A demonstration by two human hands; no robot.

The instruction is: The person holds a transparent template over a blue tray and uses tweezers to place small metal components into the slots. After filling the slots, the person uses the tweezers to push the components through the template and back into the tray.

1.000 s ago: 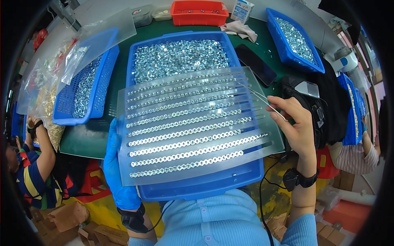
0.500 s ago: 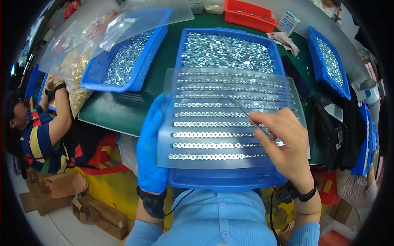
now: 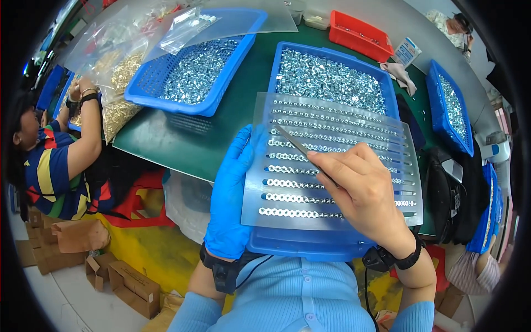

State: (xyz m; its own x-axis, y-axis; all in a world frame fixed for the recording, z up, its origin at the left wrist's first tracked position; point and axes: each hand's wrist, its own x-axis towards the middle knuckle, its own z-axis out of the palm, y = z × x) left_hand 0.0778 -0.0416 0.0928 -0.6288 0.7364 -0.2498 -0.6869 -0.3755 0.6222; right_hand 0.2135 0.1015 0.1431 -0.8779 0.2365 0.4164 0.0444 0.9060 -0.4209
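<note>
A clear plastic plate [image 3: 250, 193] with long slots lies tilted over a blue tray [image 3: 304, 243]. Rows of small metal nuts [image 3: 287, 213] fill much of the slots. My left hand [image 3: 229, 182], in a blue glove, grips the plate's left edge, some fingers partly behind it. Above the plate, my bare right hand [image 3: 357, 185] is closed on slim metal tweezers [image 3: 293, 141]. Their tip points at the left end of the upper rows; whether it touches a nut, I cannot tell. The right hand hides the right middle of several rows.
Beyond the plate stands a blue basket [image 3: 332, 77] full of small shiny metal pieces, with similar baskets left [image 3: 191, 105] and right [image 3: 451, 105]. A red bin [image 3: 362, 36] is at the back. On the left, a co-worker [image 3: 61, 160] works beside a bag of gold-coloured pieces [image 3: 124, 83].
My right hand and the tweezers have moved left across the plate, toward the row ends. The whole view has shifted, so plate and baskets appear farther right. My left hand keeps its grip.
</note>
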